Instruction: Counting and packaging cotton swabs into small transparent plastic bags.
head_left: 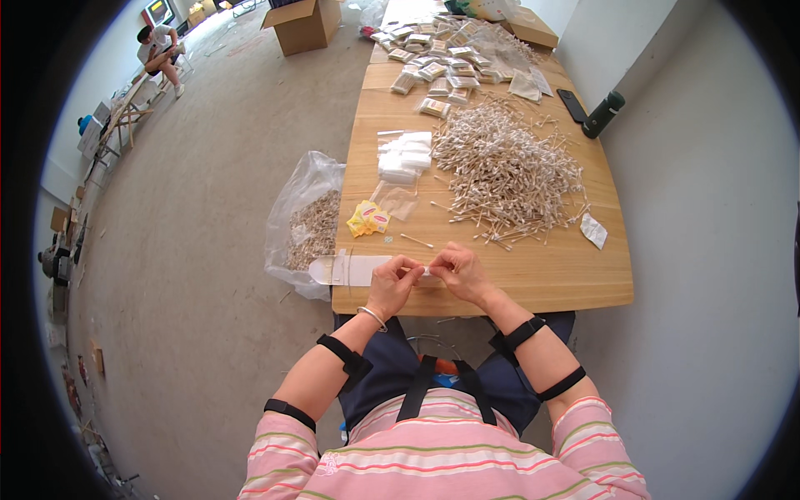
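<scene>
Close together at the table's front edge, my left hand (395,283) and my right hand (461,272) are both closed in a pinch. Between their fingertips is a small whitish piece (427,271), too small and covered to name. Under my left hand lies a flat white strip (360,271) with a rounded end and a thin band across it. Just beyond my hands is a single cotton swab (417,241). Yellow printed cards (367,219) and a stack of clear plastic bags (404,158) lie farther back, left of a large heap of cotton swabs (508,167).
Packed swab packets (442,71) cover the table's far end. A dark bottle (603,115), a phone (571,105) and crumpled paper (593,231) line the right edge. Left of the table stands a clear sack of swabs (312,229). A cardboard box (304,27) and a seated person (162,54) are farther off.
</scene>
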A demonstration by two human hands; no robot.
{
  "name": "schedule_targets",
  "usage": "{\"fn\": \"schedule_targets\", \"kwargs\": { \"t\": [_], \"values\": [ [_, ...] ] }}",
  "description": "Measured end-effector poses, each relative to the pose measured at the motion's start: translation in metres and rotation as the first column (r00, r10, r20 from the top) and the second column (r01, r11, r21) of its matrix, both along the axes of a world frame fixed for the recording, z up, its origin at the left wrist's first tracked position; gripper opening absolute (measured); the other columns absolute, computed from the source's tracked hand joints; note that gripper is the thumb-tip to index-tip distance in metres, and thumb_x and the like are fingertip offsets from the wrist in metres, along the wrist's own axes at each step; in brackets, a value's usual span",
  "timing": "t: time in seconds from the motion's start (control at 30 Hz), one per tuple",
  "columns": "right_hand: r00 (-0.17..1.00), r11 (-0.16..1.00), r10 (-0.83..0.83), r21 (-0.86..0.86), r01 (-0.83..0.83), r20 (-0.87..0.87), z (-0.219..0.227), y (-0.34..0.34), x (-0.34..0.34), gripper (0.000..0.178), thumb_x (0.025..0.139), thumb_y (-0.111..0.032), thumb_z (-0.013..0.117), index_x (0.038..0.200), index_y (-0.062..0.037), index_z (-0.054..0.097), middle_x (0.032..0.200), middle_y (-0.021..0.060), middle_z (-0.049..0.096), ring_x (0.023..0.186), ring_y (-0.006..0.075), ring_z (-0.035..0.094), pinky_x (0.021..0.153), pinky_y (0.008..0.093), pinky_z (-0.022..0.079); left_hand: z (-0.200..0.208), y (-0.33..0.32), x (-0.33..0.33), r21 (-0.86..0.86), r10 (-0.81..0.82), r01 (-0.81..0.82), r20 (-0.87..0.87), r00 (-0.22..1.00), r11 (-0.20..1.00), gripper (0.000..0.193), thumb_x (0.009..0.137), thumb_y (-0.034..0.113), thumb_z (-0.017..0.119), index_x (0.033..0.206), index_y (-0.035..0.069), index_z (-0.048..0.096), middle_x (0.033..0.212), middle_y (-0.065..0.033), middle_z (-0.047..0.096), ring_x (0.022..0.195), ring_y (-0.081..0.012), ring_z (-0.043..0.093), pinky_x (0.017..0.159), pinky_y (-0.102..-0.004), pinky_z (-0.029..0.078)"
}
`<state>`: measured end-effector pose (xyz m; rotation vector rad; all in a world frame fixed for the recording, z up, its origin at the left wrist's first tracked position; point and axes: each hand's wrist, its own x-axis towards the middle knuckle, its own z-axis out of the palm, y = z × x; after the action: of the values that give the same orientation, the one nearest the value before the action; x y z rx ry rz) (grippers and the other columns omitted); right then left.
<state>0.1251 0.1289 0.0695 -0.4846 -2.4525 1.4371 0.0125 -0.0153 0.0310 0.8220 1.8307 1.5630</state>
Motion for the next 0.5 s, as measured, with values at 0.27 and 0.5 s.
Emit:
{"fn": "schedule_targets", "kwargs": {
  "t": [0.27,0.5],
  "values": [
    [0.997,1.000,0.022,-0.011,-0.023,-0.078,-0.021,0.003,0.004,0.014,0.075,-0.019,0.073,0.082,-0.0077,0.070,0.078,0.0064,0.060,0.081,0.0199,0.056,0.071,0.0310,0.046,-0.001,-0.003,-0.002,-0.051,-0.053,0.059,0.118,0.992,0.997,0.013,0.087,0.012,0.064,0.092,0.000,0.061,0.074,-0.0027,0.063,0.070,-0.0088,0.062,0.062,-0.0217,0.050],
    [0.998,0.915,-0.061,-0.398,0.067,0.028,-0.033,0.005,0.000,0.011,0.077,-0.013,0.069,0.081,-0.0032,0.066,0.078,0.0009,0.061,0.072,0.0079,0.055,0.065,0.0242,0.045,-0.002,0.008,-0.002,-0.069,-0.010,0.028,0.243,0.970,0.997,0.015,0.089,0.017,0.062,0.085,0.003,0.060,0.068,-0.0004,0.058,0.060,-0.0059,0.054,0.055,-0.0193,0.044]
  ]
}}
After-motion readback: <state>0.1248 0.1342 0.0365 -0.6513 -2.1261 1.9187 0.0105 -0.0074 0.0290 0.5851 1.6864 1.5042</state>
